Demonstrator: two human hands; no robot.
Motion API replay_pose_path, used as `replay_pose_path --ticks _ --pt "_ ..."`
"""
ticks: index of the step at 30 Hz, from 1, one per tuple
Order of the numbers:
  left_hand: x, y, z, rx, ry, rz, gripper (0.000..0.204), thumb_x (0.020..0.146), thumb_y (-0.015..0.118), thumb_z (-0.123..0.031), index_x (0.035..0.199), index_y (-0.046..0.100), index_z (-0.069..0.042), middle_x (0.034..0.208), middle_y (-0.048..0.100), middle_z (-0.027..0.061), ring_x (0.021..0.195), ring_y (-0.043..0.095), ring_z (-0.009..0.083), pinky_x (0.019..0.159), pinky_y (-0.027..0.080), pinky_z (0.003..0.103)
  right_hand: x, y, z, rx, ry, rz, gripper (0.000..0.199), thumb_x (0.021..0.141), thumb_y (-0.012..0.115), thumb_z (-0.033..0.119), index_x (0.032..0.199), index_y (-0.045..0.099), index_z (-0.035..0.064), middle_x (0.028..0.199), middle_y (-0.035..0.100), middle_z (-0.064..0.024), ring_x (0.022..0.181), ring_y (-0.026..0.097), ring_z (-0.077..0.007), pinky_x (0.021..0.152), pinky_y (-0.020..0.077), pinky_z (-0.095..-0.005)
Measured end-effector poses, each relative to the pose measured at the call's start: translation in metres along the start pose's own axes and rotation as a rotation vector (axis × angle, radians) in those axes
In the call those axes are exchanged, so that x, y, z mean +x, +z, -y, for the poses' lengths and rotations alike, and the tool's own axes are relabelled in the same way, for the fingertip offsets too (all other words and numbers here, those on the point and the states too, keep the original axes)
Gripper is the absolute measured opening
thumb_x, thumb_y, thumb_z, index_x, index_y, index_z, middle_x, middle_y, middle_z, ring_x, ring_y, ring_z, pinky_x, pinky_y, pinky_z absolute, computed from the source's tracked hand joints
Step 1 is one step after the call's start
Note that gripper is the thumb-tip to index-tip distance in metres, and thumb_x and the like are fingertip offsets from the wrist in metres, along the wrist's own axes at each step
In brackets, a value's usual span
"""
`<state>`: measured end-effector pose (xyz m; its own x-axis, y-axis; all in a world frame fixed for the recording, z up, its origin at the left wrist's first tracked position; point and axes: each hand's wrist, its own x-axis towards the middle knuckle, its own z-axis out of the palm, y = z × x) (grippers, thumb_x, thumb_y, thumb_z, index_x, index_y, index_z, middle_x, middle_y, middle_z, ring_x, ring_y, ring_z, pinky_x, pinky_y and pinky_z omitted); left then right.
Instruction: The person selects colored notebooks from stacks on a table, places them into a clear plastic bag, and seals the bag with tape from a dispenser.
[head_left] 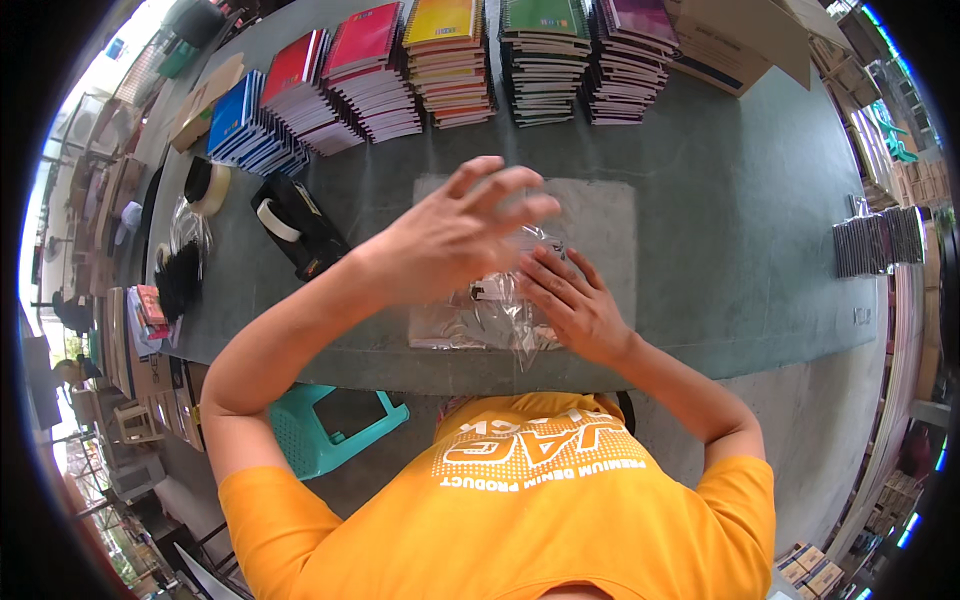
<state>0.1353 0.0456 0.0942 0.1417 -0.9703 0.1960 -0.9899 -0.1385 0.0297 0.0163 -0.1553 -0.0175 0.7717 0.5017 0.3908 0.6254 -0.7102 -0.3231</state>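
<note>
In front of me a crinkled clear plastic wrapper [524, 335] lies on a pale, flat rectangular sheet [606, 225] on the table. Something dark and white shows through the plastic, mostly hidden by my hands, so its kind is unclear. My right hand [575, 303] rests on the wrapper, its fingers stretched out and lying flat. Raised over the wrapper's left part, my left hand [460, 235] has its fingers spread and slightly blurred, with nothing visible in them. Left of that forearm stands a black tape dispenser [308, 235] with a pale roll in it.
Stacks of spiral notebooks in several colours, among them a yellow stack [447, 60], line the far side. A cardboard box [725, 45] sits behind them. Tape rolls [208, 186] lie at left, a dark bundle of notebooks [878, 243] at right. A turquoise stool [310, 440] stands below the near edge.
</note>
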Motion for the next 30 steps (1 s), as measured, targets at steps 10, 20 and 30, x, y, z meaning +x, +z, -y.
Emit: replay_pose_path --ticks 10,20,30 --pt "0.022 0.02 -0.005 -0.006 0.072 0.106 0.009 0.069 0.063 -0.012 0.075 0.066 -0.006 0.115 0.052 0.0046 0.12 0.041 0.0241 0.106 0.029 0.042 -0.004 0.013 0.004 0.177 0.082 -0.133 0.051 0.077 0.056 0.007 0.128 0.05 0.0088 0.132 0.048 -0.0102 0.13 0.038 -0.025 0.108 0.0256 -0.0472" --pt "0.038 -0.032 -0.014 0.181 -0.015 0.21 0.016 0.07 0.068 -0.02 0.074 0.065 -0.005 0.085 0.061 0.0059 0.095 0.055 0.0231 0.091 0.041 0.038 0.003 0.002 0.008 0.068 0.059 -0.039 0.037 0.077 0.058 0.007 0.113 0.057 0.0116 0.133 0.048 -0.0092 0.13 0.039 -0.0255 0.108 0.0262 -0.0476" --pt "0.024 -0.002 -0.015 -0.404 -0.622 -0.213 0.011 0.074 0.066 -0.009 0.077 0.061 -0.001 0.064 0.06 0.0091 0.059 0.058 0.0149 0.058 0.046 0.026 0.003 -0.001 0.018 -0.097 0.048 -0.2 0.048 0.064 0.065 0.011 0.11 0.062 0.0209 0.11 0.047 -0.0024 0.103 0.044 -0.0225 0.093 0.0319 -0.0451"
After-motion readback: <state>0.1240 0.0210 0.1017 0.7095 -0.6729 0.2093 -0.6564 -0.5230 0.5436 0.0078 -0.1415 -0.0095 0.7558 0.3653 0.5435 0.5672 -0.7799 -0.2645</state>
